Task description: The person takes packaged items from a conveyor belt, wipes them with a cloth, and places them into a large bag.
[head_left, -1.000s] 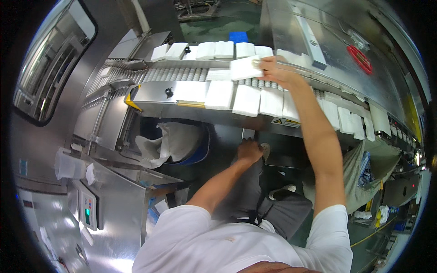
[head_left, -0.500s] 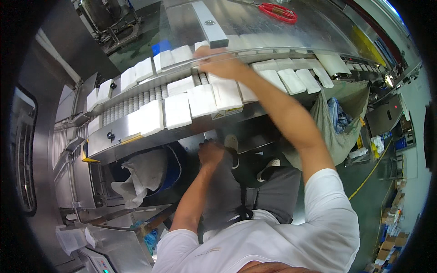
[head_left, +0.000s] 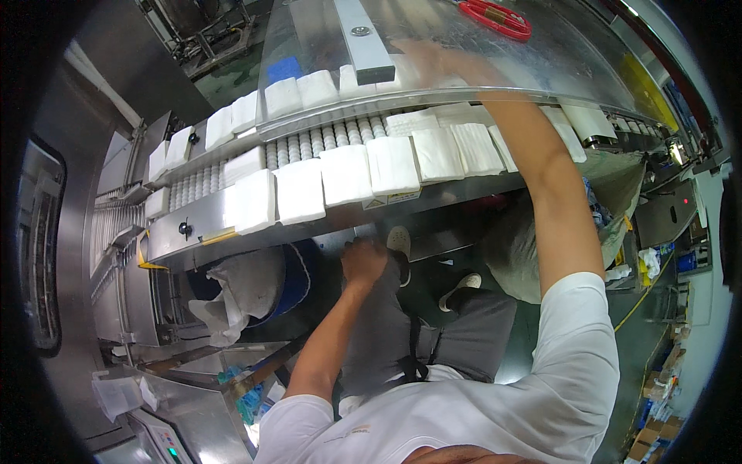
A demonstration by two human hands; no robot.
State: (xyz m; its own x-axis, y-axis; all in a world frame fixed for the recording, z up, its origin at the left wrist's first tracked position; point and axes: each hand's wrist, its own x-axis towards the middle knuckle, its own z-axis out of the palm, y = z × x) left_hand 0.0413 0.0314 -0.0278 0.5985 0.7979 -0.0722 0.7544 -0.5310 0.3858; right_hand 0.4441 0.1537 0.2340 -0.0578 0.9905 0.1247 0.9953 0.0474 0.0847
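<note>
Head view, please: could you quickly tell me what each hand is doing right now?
Left hand: closed loosely, resting on the knee, holding nothing visible.
Right hand: reaching under the clear cover over the white pads; grip cannot be told.

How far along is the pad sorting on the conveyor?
Done: white pads lie in rows on the roller conveyor. In hand: right hand reaches under the clear guard; its grip is unclear. Left hand rests on the knee. Left: many pads on the line.
</note>
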